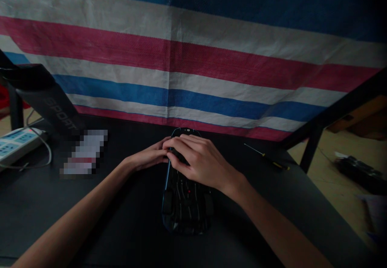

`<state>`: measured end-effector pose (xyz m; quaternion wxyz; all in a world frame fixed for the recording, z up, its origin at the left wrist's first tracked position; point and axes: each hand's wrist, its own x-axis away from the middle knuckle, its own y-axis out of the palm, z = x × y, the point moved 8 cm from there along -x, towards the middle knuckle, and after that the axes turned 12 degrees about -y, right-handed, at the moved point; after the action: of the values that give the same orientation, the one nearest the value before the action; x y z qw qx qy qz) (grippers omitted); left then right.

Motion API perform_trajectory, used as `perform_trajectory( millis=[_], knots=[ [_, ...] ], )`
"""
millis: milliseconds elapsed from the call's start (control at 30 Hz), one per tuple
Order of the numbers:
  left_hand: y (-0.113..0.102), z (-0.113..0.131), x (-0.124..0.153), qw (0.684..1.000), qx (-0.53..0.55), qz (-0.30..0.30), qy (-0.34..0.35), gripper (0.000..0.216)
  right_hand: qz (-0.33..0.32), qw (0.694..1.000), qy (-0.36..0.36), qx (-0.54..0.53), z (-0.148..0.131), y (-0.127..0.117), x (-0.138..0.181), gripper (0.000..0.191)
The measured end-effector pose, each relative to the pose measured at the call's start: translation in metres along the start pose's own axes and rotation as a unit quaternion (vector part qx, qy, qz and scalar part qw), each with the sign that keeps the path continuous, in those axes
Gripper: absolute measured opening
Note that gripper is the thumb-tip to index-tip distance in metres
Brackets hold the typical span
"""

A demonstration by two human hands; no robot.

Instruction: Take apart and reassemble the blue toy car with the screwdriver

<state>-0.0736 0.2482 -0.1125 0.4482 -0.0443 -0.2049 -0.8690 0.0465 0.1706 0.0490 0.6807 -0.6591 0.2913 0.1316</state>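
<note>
A toy car [189, 203] lies upside down on the black tabletop, its dark underside and wheels facing up and its near end toward me. My left hand [151, 155] is closed against the car's left side near the far end, fingertips at the edge. Over the far half of the underside lies my right hand [199, 159], its fingers bent and closed on the car, reaching to its left edge beside my left fingertips. The hands hide the car's far wheels. Whether a small part sits between the fingertips cannot be made out.
To the right lies a screwdriver [267, 157] with a black and yellow handle. A blurred-out flat item [87, 153] and a white power strip [19, 141] with a cable are at the left. A striped sheet [211, 62] hangs behind the black table [130, 211].
</note>
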Motion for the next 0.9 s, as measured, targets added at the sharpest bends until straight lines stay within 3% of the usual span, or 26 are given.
perform_trajectory(
  millis=[567, 767, 900],
  knots=[
    [-0.0003, 0.0004, 0.0007, 1.0, -0.005, 0.01, -0.012, 0.058, -0.006, 0.999, 0.032, -0.01, 0.0043, 0.0016, -0.0007, 0.017],
    [-0.0034, -0.0023, -0.0008, 1.0, 0.006, 0.001, -0.011, 0.069, -0.013, 0.998, 0.058, 0.03, 0.0046, 0.0017, 0.0017, 0.021],
    [-0.0003, 0.0001, 0.0015, 1.0, -0.003, 0.003, -0.012, 0.064, -0.003, 0.999, 0.037, 0.003, -0.0001, 0.0027, 0.0, 0.016]
  ],
)
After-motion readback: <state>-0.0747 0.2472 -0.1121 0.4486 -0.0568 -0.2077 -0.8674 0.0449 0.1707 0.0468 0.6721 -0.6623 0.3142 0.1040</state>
